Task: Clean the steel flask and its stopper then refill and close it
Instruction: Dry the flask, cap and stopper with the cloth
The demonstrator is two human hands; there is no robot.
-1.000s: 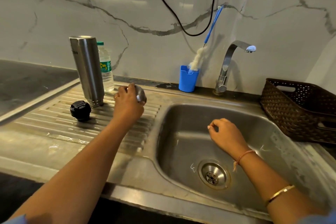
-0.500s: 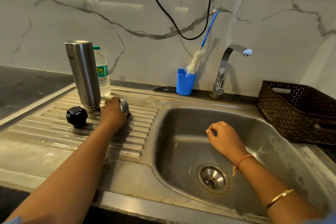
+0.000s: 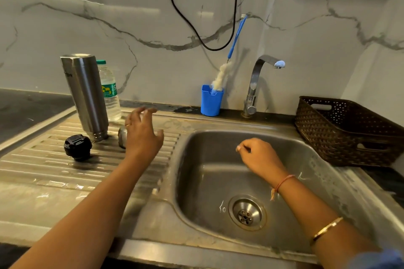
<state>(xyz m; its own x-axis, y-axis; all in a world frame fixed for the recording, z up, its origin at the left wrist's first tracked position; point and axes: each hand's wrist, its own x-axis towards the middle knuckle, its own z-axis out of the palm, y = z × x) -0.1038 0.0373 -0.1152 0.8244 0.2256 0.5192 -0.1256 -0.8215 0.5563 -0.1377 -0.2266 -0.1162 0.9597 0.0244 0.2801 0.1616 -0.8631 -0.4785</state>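
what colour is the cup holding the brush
The cup is blue, best seen in the head view, beside the tap.

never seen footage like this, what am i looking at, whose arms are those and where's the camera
No machine here: the arms are a person's, and the camera sits on their head, looking forward and down. The left hand, fingers spread, holds nothing above the ribbed draining board. The right hand hangs over the sink, fingers loosely curled, also empty. On the board are the steel flask, its black stopper and a small steel cap beside the left hand; a water bottle stands behind the flask. A blue cup holding a bottle brush, the tap and a brown basket edge the sink.
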